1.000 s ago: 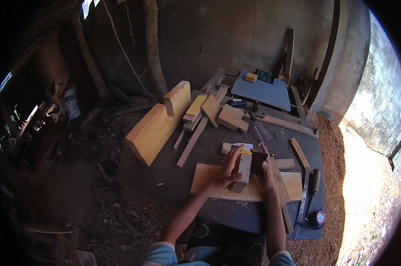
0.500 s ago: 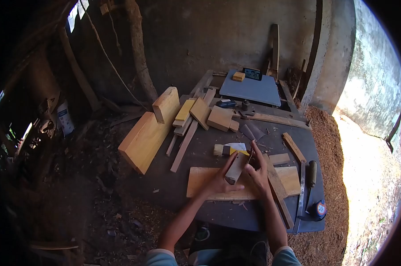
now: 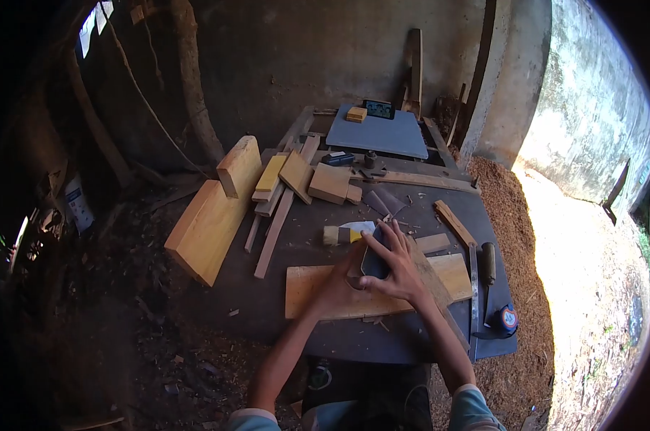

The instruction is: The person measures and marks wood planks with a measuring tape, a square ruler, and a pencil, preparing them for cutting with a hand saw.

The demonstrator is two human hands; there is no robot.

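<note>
Between my two hands, over the work table, is a small block with a dark sandpaper-like sheet on it (image 3: 374,263). My right hand (image 3: 400,267) grips it from the right, with fingers spread across its upper end and the thumb along its near side. My left hand (image 3: 339,279), blurred by motion, closes on the block's left side; its fingertips are partly hidden. Underneath lies a wide pale board (image 3: 310,305) across the table. A brush (image 3: 332,235) and a white-and-yellow piece of paper (image 3: 357,228) lie just beyond the hands.
A narrow wood strip (image 3: 432,276) crosses the board at right. Further right lie a metal ruler (image 3: 474,302), a handled tool (image 3: 489,266) and a tape measure (image 3: 508,317). Several wood pieces (image 3: 330,183) and a large notched timber (image 3: 210,223) stand at left and back.
The block has turned so that its dark face shows instead of its pale one. My right hand has moved over its top. The whole view has shifted slightly.
</note>
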